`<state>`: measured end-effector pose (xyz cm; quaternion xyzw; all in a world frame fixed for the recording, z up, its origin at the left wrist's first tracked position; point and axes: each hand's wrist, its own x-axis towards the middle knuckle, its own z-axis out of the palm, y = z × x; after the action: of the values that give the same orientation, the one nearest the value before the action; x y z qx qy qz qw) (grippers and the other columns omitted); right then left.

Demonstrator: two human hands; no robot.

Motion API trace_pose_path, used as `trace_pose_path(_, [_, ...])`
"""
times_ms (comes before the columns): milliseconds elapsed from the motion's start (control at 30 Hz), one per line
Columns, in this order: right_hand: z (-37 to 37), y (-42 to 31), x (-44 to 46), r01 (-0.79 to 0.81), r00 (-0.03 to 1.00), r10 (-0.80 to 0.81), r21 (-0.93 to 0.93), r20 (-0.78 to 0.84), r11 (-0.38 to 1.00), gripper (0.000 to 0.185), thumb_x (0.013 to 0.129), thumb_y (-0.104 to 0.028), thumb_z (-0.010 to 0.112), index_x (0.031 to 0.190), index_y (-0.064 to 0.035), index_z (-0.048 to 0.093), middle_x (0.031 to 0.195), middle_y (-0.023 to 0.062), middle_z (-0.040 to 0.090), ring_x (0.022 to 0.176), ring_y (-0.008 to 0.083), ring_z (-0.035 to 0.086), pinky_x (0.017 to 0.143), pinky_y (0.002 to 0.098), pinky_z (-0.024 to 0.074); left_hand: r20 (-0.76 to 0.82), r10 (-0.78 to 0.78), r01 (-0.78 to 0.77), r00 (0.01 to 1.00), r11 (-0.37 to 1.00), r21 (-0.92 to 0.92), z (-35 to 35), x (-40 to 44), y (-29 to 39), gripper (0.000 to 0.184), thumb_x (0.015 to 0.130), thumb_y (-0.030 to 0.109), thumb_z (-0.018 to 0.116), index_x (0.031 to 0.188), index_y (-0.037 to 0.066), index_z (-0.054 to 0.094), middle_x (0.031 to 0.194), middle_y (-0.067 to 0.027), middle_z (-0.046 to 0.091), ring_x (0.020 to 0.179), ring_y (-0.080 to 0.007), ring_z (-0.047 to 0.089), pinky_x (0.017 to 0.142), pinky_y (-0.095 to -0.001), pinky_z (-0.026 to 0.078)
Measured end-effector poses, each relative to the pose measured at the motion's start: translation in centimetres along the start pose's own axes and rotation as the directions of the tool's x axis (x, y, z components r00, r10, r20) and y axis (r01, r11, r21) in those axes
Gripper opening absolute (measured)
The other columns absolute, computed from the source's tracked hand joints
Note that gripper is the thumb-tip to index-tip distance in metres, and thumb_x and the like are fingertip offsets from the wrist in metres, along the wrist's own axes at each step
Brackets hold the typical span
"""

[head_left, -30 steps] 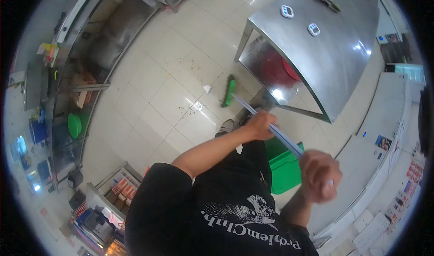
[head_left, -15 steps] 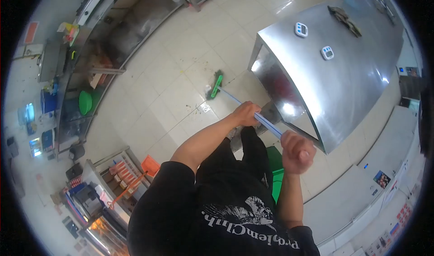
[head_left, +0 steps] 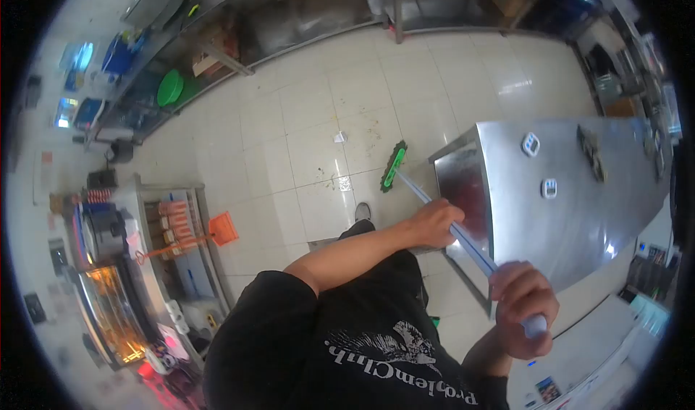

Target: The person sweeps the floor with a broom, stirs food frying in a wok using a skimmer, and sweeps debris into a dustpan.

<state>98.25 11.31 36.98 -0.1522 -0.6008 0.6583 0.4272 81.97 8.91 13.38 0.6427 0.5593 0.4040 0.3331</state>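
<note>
A broom with a green bristle head (head_left: 394, 167) rests on the tiled floor, its light blue handle (head_left: 474, 249) slanting up toward me. My left hand (head_left: 436, 222) is closed around the middle of the handle. Higher up, my right hand (head_left: 525, 309) wraps the handle near its end, and the tip pokes out of the fist. Left of the broom head lie a small white scrap (head_left: 340, 137) and scattered dark crumbs (head_left: 327, 175) on the tiles.
At my right stands a steel table (head_left: 521, 229) bearing two white timers (head_left: 531, 144) and a crumpled dark cloth (head_left: 592, 154). An orange long-handled dustpan (head_left: 224, 228) is by the left rack. A green basin (head_left: 170, 88) sits under the far-left counter. My shoe (head_left: 363, 211) shows below the crumbs.
The broom head has moved right across the floor, closer to the table. Both hands went along with it, still on the handle. My view has turned, and my shoe and the white scrap now show.
</note>
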Motion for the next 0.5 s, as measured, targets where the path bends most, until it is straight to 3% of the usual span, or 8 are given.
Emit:
trace_pose_path(67, [-0.3,-0.1,-0.3,-0.124,0.992,0.122,0.082,0.022,0.989,0.057,0.096,-0.056,0.048,0.064,-0.0086,0.051,0.073,0.0078,0.051,0.079,0.0272,0.056,0.078,0.042,0.0452,-0.005,0.016,-0.016,1.0,0.999,0.039,-0.6,-0.6,-0.4,0.011,0.073,0.015,0.07,0.073,0.005,0.066,0.074,-0.0149,0.067,0.073,-0.0399,0.063,0.073,-0.047,0.052])
trace_pose_path(133, [-1.2,0.7,-0.6,-0.203,0.978,0.19,0.159,0.091,0.966,0.053,0.098,-0.049,0.049,0.079,-0.0042,0.069,0.092,0.0162,0.062,0.106,0.0372,0.057,0.095,0.0513,0.0448,0.002,0.031,-0.031,1.0,0.997,0.076,-1.3,-1.4,-0.8,0.014,0.073,0.017,0.071,0.075,0.004,0.067,0.076,-0.0151,0.069,0.073,-0.0398,0.065,0.073,-0.0468,0.055])
trace_pose_path(167, [-1.4,0.5,-1.1,-0.209,0.975,0.194,0.147,0.111,0.967,0.053,0.098,-0.049,0.049,0.079,-0.0042,0.069,0.092,0.0162,0.062,0.106,0.0372,0.057,0.095,0.0513,0.0448,0.129,-0.016,-0.002,0.991,0.99,0.138,-1.5,-1.8,-0.9,0.017,0.073,0.02,0.072,0.076,0.004,0.067,0.078,-0.0161,0.069,0.074,-0.0405,0.066,0.072,-0.0479,0.056])
trace_pose_path(267, [-1.7,-0.2,-1.3,-0.602,0.784,0.607,-0.078,0.131,0.795,0.049,0.097,-0.032,0.059,0.132,0.0017,0.054,0.132,0.0237,0.057,0.134,0.0387,0.047,0.107,0.0536,0.0423,0.309,0.037,-0.086,0.95,0.985,0.148,-1.1,-4.3,-2.6,0.019,0.073,0.023,0.071,0.08,0.005,0.069,0.081,-0.0179,0.07,0.078,-0.0413,0.07,0.068,-0.052,0.057])
trace_pose_path(300, [-1.9,-0.4,-1.3,-0.682,0.704,0.695,-0.133,0.144,0.719,0.062,0.097,-0.026,0.062,0.149,0.003,0.046,0.144,0.0252,0.054,0.141,0.0379,0.045,0.11,0.0528,0.0427,0.404,-0.004,-0.062,0.915,0.987,0.151,0.7,-5.5,-4.2,0.019,0.074,0.022,0.069,0.081,0.004,0.069,0.081,-0.0174,0.071,0.08,-0.0404,0.071,0.07,-0.0528,0.057])
trace_pose_path(367, [-3.1,2.1,-3.8,-0.86,0.03,0.986,-0.498,0.166,0.11,0.074,0.091,-0.021,0.07,0.154,0.0002,0.04,0.146,0.0213,0.051,0.116,0.0295,0.064,0.098,0.0456,0.0517,0.488,-0.027,-0.056,0.872,0.986,0.156,1.7,-6.4,-5.2,0.02,0.075,0.022,0.068,0.081,0.004,0.07,0.081,-0.017,0.071,0.083,-0.0396,0.072,0.072,-0.0535,0.057])
trace_pose_path(467, [0.4,8.2,-5.1,-0.923,-0.042,0.993,-0.385,0.11,0.004,0.071,0.096,-0.018,0.066,0.158,-0.0047,0.035,0.128,0.0169,0.065,0.102,0.0233,0.069,0.082,0.0391,0.0577,0.603,-0.081,-0.096,0.794,0.962,0.256,-2.2,-6.8,-6.0,0.019,0.075,0.019,0.065,0.078,0.003,0.075,0.09,-0.0208,0.074,0.094,-0.0366,0.073,0.08,-0.0477,0.059])
trace_pose_path(500, [3.0,10.1,-3.6,-0.838,-0.089,0.995,-0.536,-0.055,-0.105,0.063,0.098,-0.018,0.062,0.155,-0.0037,0.039,0.118,0.0171,0.069,0.095,0.0243,0.071,0.079,0.0381,0.0578,0.661,-0.163,-0.038,0.733,0.96,0.278,-4.3,-6.4,-6.4,0.021,0.075,0.019,0.067,0.085,0.003,0.074,0.094,-0.0199,0.074,0.098,-0.0364,0.072,0.085,-0.0491,0.057])
